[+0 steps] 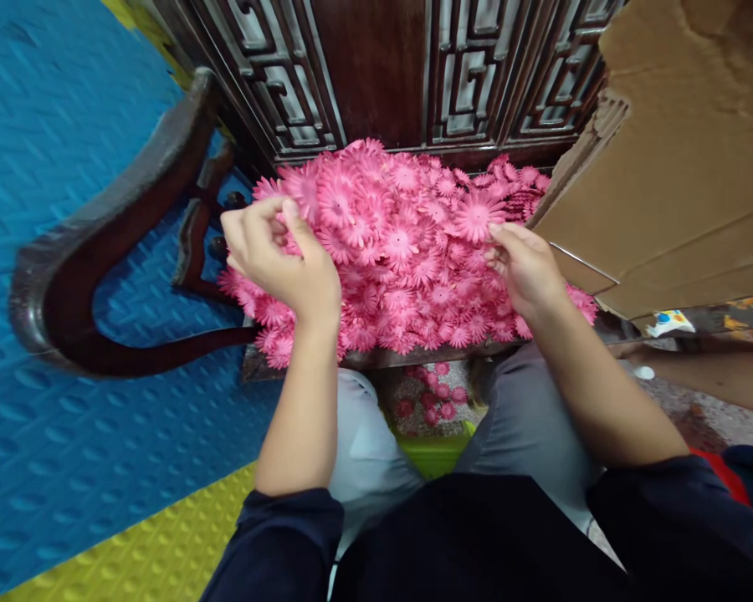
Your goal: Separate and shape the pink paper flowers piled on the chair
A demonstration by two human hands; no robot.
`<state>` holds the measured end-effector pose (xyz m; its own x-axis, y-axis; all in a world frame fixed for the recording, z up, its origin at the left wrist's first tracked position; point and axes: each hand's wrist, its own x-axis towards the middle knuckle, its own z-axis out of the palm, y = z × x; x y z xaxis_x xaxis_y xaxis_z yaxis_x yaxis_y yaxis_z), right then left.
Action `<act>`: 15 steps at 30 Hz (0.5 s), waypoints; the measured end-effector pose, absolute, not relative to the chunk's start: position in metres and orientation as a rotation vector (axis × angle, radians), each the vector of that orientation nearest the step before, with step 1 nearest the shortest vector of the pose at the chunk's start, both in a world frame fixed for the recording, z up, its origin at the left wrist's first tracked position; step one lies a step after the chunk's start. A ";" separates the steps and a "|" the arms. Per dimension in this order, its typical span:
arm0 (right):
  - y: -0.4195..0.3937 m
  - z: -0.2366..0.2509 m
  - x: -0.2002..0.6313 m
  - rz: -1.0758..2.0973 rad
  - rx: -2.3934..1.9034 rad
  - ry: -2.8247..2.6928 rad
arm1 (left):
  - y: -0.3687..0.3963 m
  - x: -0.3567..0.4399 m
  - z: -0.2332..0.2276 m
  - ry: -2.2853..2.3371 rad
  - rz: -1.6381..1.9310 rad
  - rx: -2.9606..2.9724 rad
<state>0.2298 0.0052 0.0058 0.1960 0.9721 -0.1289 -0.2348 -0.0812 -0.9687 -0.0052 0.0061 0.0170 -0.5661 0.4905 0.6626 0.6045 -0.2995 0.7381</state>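
Note:
A wide heap of pink artificial flower pieces [402, 244], with thin radiating petals, covers the dark wooden seat in front of me. My right hand [527, 259] pinches the edge of one pink flower piece [478, 216] between thumb and forefinger, over the right part of the heap. At the heap's left side, my left hand [279, 255] is closed, thumb tip against the curled forefinger. Pink petals show just behind those fingertips, but I cannot make out whether they are held or lie on the heap.
A curved dark armrest [56, 309] stands at the left, above blue matting [43, 443]. Carved wooden lattice [376, 75] rises behind the heap. A large cardboard box [683, 167] sits on the right, with another person's arm [715, 376] below it. More flowers [436, 393] lie beneath the seat.

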 end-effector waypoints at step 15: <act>-0.010 0.008 0.214 1.583 -1.142 -0.950 | -0.019 0.043 0.011 -1.526 -1.389 -2.165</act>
